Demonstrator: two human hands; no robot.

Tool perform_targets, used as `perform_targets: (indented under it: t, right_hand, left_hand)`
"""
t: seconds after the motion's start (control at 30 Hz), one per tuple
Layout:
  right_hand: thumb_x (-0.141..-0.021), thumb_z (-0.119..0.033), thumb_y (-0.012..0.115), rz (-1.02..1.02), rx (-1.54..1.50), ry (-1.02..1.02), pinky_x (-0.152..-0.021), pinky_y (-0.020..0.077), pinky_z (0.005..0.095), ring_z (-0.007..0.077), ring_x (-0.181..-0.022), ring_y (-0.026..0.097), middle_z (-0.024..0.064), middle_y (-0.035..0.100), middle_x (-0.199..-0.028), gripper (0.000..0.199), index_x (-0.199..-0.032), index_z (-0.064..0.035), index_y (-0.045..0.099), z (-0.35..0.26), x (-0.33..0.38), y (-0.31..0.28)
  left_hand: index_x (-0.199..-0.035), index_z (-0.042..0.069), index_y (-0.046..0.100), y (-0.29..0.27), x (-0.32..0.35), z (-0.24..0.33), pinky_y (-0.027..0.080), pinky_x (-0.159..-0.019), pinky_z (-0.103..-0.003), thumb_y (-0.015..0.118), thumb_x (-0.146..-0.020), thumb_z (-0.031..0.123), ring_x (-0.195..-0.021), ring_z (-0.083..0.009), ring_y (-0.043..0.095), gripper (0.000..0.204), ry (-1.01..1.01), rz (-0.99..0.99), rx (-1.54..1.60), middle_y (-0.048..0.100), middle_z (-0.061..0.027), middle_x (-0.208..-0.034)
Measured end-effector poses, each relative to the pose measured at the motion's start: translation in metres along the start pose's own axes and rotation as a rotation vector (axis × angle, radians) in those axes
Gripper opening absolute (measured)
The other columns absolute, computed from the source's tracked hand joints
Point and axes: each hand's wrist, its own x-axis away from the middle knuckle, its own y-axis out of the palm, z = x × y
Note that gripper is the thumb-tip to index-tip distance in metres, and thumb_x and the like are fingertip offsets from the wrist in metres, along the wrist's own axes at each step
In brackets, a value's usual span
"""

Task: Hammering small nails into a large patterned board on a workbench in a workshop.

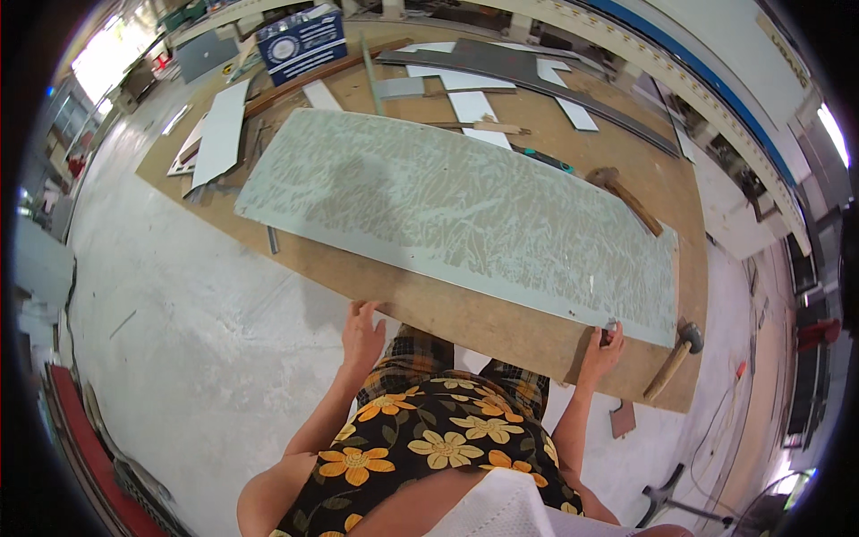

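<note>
A long pale green panel (447,206) with a mottled, streaky surface lies flat across the brown worktable (429,304). My left hand (362,338) rests at the table's near edge, fingers loosely bent and apart, with nothing in it. By the panel's near edge, toward its right end, my right hand (605,349) has thumb and fingers closed around something small and dark that I cannot make out. To the right of that hand lies a mallet (668,365) with a dark head and wooden handle. A hammer (631,197) lies across the panel's far right edge.
White and grey strips (474,107) and a long dark metal bar (528,82) lie on the far side. A green-handled tool (546,160) sits behind the panel. At the back left stands a blue box (302,46). A large machine (734,98) borders the table's far side.
</note>
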Motion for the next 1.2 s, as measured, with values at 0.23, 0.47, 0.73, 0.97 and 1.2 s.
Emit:
perform_targets:
  t: [0.23,0.47,0.73,0.97,1.2]
  right_hand:
    - [-0.085,-0.012,0.07,-0.048,-0.025,0.015,-0.079,0.0485,0.0395,0.0281,-0.091,0.059,0.0142,0.06,-0.101,0.05,-0.132,-0.0034,0.055,0.001,0.001,-0.006]
    - [-0.087,-0.014,0.067,-0.041,-0.001,-0.021,-0.079,0.0493,0.0389,0.027,-0.088,0.059,0.0138,0.06,-0.104,0.048,-0.133,-0.0044,0.055,0.001,0.004,-0.004]
    - [-0.088,-0.015,0.065,-0.059,-0.082,0.028,-0.076,0.0493,0.037,0.0238,-0.085,0.058,0.0123,0.06,-0.102,0.048,-0.134,-0.0048,0.055,0.009,0.004,0.001]
    - [-0.089,-0.017,0.062,-0.02,-0.114,-0.013,-0.076,0.049,0.0359,0.0241,-0.083,0.057,0.0123,0.059,-0.1,0.047,-0.133,-0.0031,0.055,0.008,0.002,-0.003]
    - [-0.093,-0.018,0.06,0.063,-0.338,0.103,-0.078,0.048,0.0347,0.0226,-0.086,0.058,0.013,0.063,-0.1,0.046,-0.134,0.0019,0.054,0.017,-0.017,-0.005]
  left_hand:
    - [-0.132,0.006,0.05,-0.005,0.021,0.009,0.048,-0.095,-0.046,0.069,-0.081,0.01,-0.121,-0.0422,0.053,0.055,-0.011,-0.143,-0.102,0.042,-0.0236,-0.145]
    - [-0.141,0.005,0.041,-0.001,0.045,-0.011,0.048,-0.096,-0.046,0.067,-0.083,0.01,-0.119,-0.0444,0.054,0.063,-0.105,-0.133,0.012,0.03,-0.0292,-0.151]
    - [-0.144,0.003,0.036,0.02,0.119,-0.145,0.045,-0.102,-0.047,0.07,-0.08,0.012,-0.122,-0.047,0.049,0.073,-0.519,-0.069,0.003,0.031,-0.0355,-0.145]
    - [-0.126,-0.003,0.054,0.011,0.261,-0.247,0.044,-0.102,-0.047,0.064,-0.081,0.013,-0.12,-0.0458,0.052,0.049,-0.909,-0.262,-0.283,0.056,-0.0293,-0.123]
    - [-0.107,-0.002,0.069,0.031,0.359,-0.292,0.055,-0.08,-0.038,0.064,-0.083,0.019,-0.095,-0.0328,0.07,0.032,-1.489,-0.255,-0.216,0.072,-0.0204,-0.1]
